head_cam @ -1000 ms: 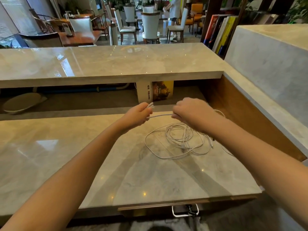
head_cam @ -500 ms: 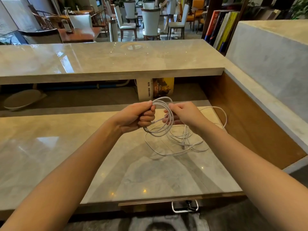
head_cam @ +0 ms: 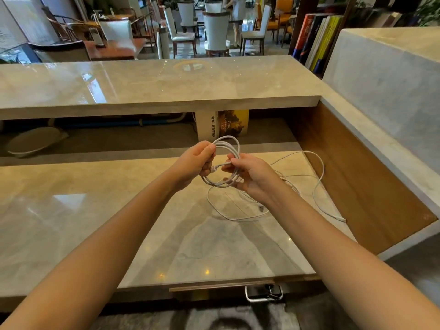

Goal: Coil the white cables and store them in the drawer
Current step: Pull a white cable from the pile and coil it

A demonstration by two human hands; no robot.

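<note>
- The white cable coil (head_cam: 234,148), several loops gathered into a ring, is held in the air between both hands, above the far right part of the marble counter (head_cam: 119,210).
- The left hand (head_cam: 196,160) grips the ring's left side, fingers curled round the bundled strands.
- The right hand (head_cam: 253,175) pinches the ring's right side between thumb and fingers; a short strand runs across the ring from one hand to the other.
- The loose cable (head_cam: 215,210) trails from the coil onto the counter just below the hands, lying in a wide open loop with a connector (head_cam: 261,208) at its near right.
- Another strand arcs to the right beside the wooden side panel (head_cam: 362,177) and ends near the counter's right edge.
- Under the counter's near edge sits the wooden drawer front (head_cam: 214,286) with a metal handle (head_cam: 264,292).
- Beyond the hands, a book (head_cam: 234,125) stands upright in the recess below the upper ledge (head_cam: 166,84).
- A pale flat dish (head_cam: 31,141) lies at the recess's far left.
- A row of books (head_cam: 316,36) stands at the far right; chairs (head_cam: 216,29) fill the room behind.
</note>
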